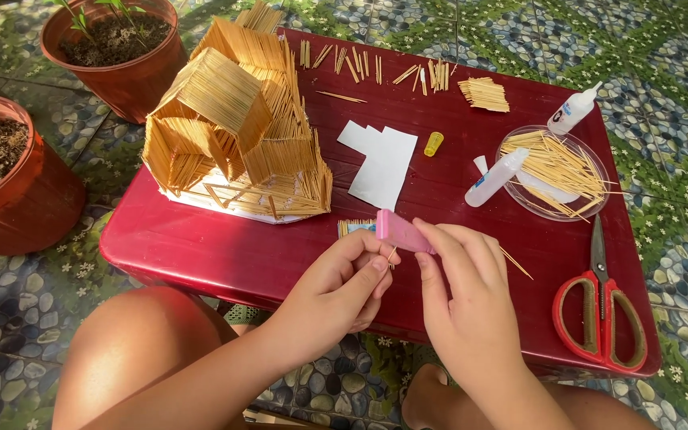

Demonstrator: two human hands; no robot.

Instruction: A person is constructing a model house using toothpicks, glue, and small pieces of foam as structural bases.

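Fingers of our left hand (342,285) pinch one end of a thin toothpick (392,256), curled tight around it. Just right of them, the fingers of our right hand (462,296) grip a pink cutter (400,232), its edge touching the toothpick above the red surface (224,255). Far left of our fingers stands a toothpick house (236,127). To their right we see red scissors (600,310), glue bottles (496,177) and a clear dish (555,171) of toothpicks.

The left hand (344,287) hides most of the thin stick it pinches; the pink cutter (402,232) covers the stick bundle (354,227); both flowerpots (117,56) are cropped.
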